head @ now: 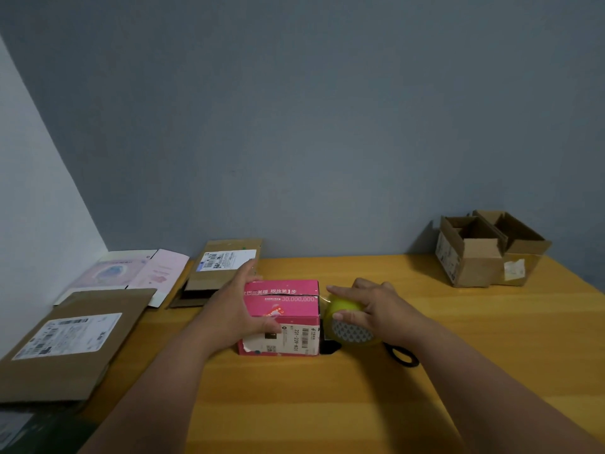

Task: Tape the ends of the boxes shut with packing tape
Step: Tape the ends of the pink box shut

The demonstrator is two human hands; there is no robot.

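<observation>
One pink cardboard box (284, 317) sits mid-table on the yellow wooden table (327, 404), the left hand (237, 309) gripping its left side. The right hand (376, 309) holds one yellow roll of packing tape (350, 326) just right of it. Two open brown cardboard boxes (487, 250) stand far right; four flattened cartons (75, 342) lie left. Black scissors (401, 355) are mostly hidden.

I count one pink printed cardboard box (284, 317), one yellow roll of packing tape (350, 324), one pair of black-handled scissors (401, 355), two open brown cardboard boxes (471, 257) (520, 244), and four flattened cardboard boxes: two brown (70, 342) (222, 267), two pale pink (108, 273) (163, 273).
</observation>
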